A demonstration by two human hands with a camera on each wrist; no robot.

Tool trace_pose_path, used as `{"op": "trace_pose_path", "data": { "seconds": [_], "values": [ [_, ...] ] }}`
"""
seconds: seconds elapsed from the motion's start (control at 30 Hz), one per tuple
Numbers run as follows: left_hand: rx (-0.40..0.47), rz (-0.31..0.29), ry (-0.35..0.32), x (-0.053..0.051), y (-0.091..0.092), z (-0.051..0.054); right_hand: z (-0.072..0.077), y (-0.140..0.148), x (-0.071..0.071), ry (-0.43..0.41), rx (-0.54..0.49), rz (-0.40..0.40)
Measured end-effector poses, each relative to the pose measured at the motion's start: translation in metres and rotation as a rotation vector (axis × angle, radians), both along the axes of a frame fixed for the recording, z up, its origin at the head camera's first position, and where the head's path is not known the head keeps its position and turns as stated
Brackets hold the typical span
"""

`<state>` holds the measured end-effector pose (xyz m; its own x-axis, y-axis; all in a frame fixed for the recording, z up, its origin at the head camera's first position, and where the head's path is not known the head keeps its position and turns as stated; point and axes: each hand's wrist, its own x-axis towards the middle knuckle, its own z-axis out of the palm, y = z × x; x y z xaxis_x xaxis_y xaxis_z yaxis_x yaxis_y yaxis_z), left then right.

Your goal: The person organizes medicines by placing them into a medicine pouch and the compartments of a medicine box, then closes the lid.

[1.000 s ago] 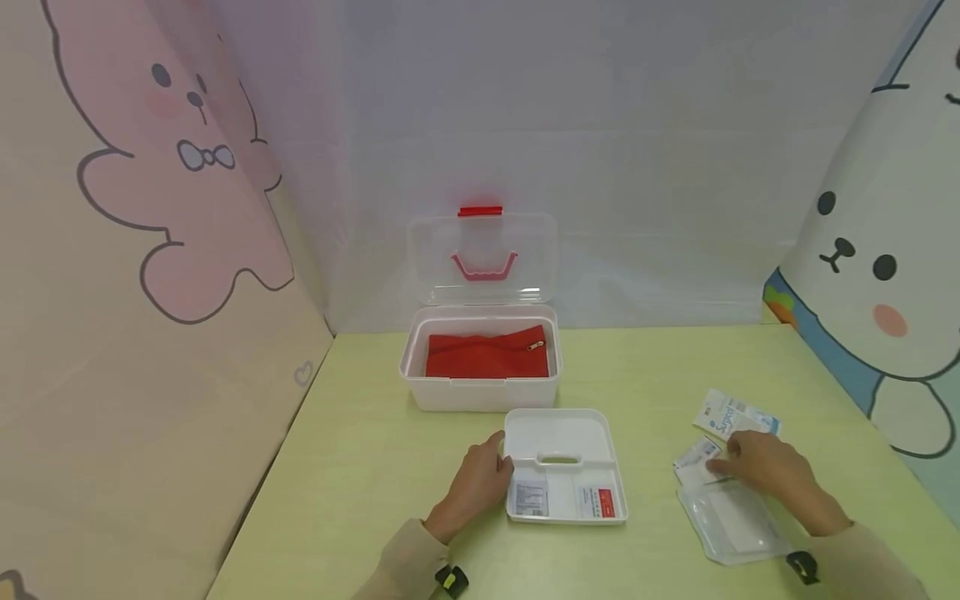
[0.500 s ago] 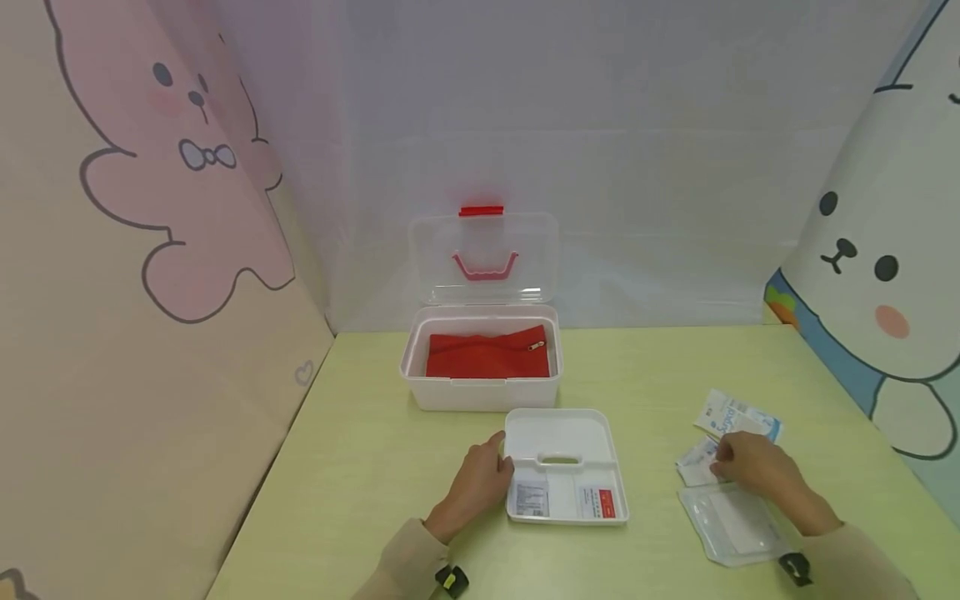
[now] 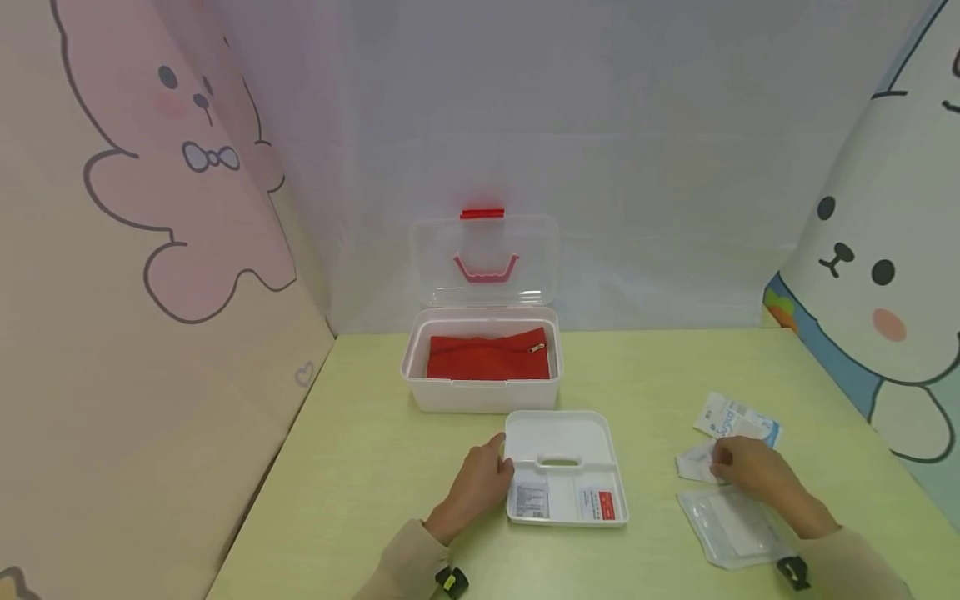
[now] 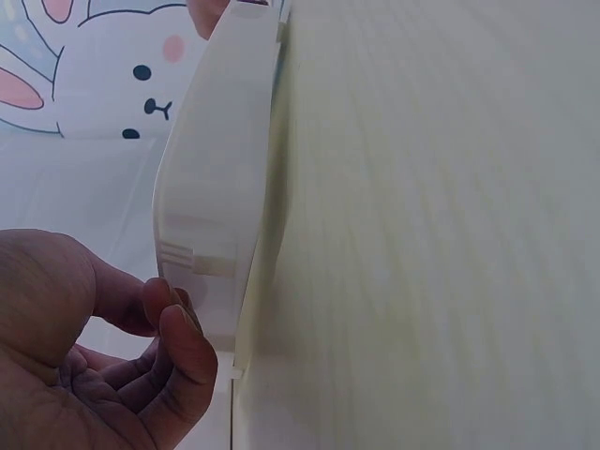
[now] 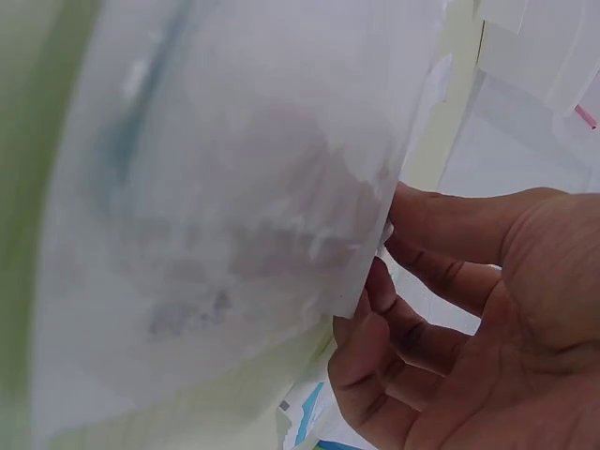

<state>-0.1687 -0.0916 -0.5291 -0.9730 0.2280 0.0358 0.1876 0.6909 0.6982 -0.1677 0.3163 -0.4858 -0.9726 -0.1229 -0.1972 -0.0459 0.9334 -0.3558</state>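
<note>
My left hand (image 3: 480,479) grips the left rim of a shallow white tray (image 3: 562,437). In the left wrist view the fingertips press on the side wall of the tray (image 4: 211,178). At the right, my right hand (image 3: 757,475) pinches a small white packet (image 3: 696,462) by its edge. Close up in the right wrist view, the packet (image 5: 234,187) looks thin and partly see-through, with thumb and fingers on its edge. A printed white and blue packet (image 3: 731,417) lies just beyond that hand. Nearer me is a clear plastic package (image 3: 720,529) with white contents.
Behind the tray stands a white box (image 3: 480,396) with its clear lid (image 3: 480,242) raised. A red zipped pouch (image 3: 487,358) lies inside it. Two flat packets, one grey-white (image 3: 532,500) and one red-white (image 3: 597,503), lie in the tray's near compartment.
My right hand has shifted slightly left, and the small packet in its fingers has moved off the clear package, turning a little. The left hand and tray stay in place.
</note>
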Motion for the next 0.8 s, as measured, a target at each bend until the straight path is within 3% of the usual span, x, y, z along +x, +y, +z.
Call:
{"op": "trace_pose_path", "data": {
  "seconds": [0.43, 0.8],
  "values": [
    [-0.001, -0.011, 0.011, 0.001, -0.001, 0.002, 0.011, 0.003, 0.002, 0.049, -0.009, -0.013],
    [-0.001, -0.014, 0.016, 0.002, -0.001, 0.004, 0.037, -0.008, 0.004, 0.276, -0.092, 0.060]
  ]
}}
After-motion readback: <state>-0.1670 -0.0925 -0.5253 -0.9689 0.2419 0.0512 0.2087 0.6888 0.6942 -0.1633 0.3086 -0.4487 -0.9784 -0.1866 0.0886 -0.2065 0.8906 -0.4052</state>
